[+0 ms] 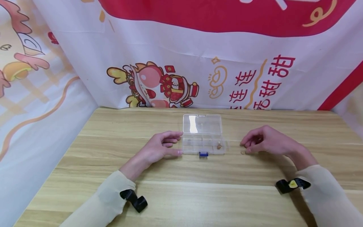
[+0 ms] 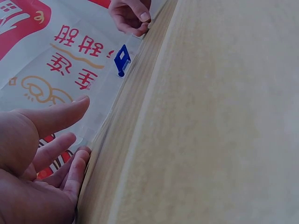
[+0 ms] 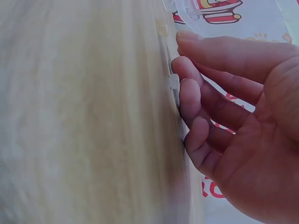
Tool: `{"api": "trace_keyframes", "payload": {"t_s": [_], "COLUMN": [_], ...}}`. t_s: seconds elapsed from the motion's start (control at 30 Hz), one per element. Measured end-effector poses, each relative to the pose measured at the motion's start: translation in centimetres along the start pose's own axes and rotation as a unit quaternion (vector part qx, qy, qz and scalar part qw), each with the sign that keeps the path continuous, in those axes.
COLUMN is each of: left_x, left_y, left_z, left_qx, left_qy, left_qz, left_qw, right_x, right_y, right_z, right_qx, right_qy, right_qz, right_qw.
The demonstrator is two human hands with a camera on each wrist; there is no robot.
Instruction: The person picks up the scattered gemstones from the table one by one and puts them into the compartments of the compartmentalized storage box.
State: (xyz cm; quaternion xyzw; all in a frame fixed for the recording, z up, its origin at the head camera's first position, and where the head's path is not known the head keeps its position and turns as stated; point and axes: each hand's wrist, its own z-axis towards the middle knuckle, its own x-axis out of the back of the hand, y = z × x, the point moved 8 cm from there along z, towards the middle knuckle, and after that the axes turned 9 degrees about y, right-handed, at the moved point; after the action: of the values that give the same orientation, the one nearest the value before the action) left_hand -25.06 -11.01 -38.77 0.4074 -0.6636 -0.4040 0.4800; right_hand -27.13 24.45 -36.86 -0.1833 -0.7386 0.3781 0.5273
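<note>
A clear plastic compartment box (image 1: pixel 202 144) lies on the table with its transparent lid (image 1: pixel 208 124) tipped back and a blue latch (image 1: pixel 203 154) at the front. A small gold-brown piece (image 1: pixel 219 146) sits in its front right compartment. My left hand (image 1: pixel 164 145) rests at the box's left side, thumb by the front corner and fingers by the back. To the right of the box, my right hand (image 1: pixel 267 142) hovers low with loosely bent fingers, thumb apart from the index finger. Beside its fingertips lie a small yellowish piece (image 3: pixel 161 28) and a small whitish piece (image 3: pixel 174 81).
The wood-grain table (image 1: pixel 184 201) runs up to a printed white and red cloth (image 1: pixel 175 41) hanging behind it. Another printed cloth (image 1: pixel 37 104) hangs along the left side. Black wrist mounts (image 1: pixel 139 201) are strapped on both sleeves.
</note>
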Motion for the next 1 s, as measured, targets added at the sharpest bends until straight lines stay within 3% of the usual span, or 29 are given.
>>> {"api": "trace_keyframes", "payload": {"t_s": [0.63, 1.0], "left_x": [0.2, 0.0], "left_y": [0.0, -0.1], "left_z": [0.0, 0.1], "left_qx": [-0.003, -0.005], "left_qy": [0.001, -0.002], "left_qz": [-0.001, -0.001], "left_qw": [1.0, 1.0], "right_x": [-1.3, -0.4], "right_y": [-0.6, -1.9], "right_z": [0.1, 0.4], "right_qx": [0.001, 0.031], "right_qy": [-0.019, 0.056], "right_qz": [-0.025, -0.042], "right_qw": [1.0, 0.997]}}
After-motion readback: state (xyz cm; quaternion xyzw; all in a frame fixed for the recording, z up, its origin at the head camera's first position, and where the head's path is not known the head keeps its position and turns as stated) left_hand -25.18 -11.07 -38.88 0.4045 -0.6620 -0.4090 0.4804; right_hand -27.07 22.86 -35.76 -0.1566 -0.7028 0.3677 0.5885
